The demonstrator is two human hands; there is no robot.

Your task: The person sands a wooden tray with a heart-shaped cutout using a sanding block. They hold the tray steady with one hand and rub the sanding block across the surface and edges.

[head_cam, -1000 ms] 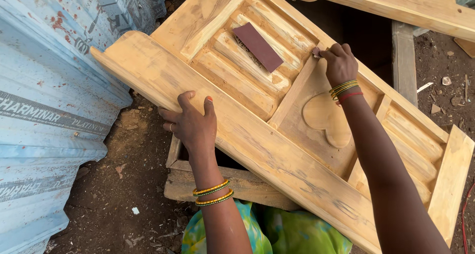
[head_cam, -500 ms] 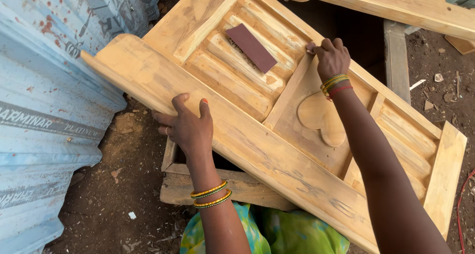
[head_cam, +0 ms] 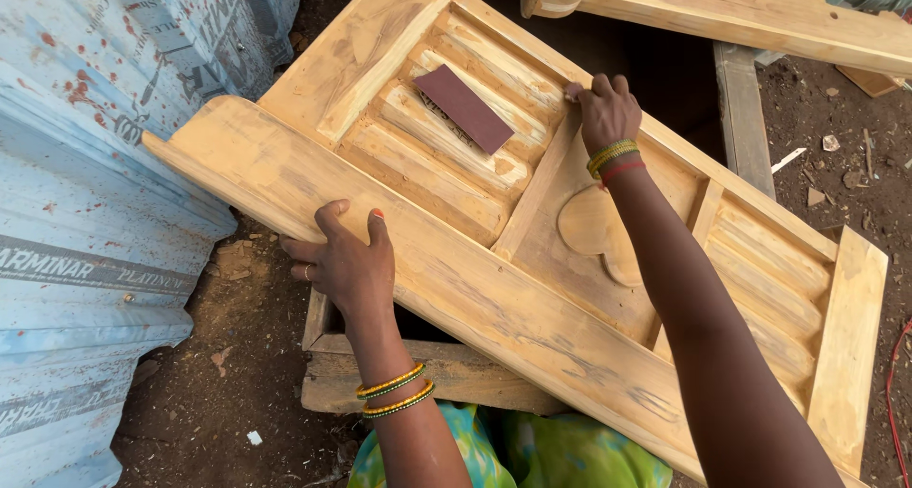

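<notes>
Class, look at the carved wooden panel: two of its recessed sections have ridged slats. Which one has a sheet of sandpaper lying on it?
The upper-left slatted section, beside the right hand: the dark brown sandpaper lies on it. The lower-right slatted section is bare.

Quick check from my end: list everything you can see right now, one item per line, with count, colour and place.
carved wooden panel: one, pale yellow, lying tilted across the middle, slatted sections and a heart-shaped relief
sandpaper sheet: one, dark maroon, lying on the upper slatted section
wooden frame: one, pale, on the ground under the panel
second wooden piece: one, pale yellow, top right
wooden plank: one, greyish, right of the dark gap
corrugated metal sheet: one, blue with rust spots, left
dirt ground: brown, with small scraps
red cord: one, right edge
garment: green patterned, bottom centre
left hand: gripping the panel's near edge, bangles on wrist
right hand: pressed on the panel's middle rail, bangles on wrist
</notes>
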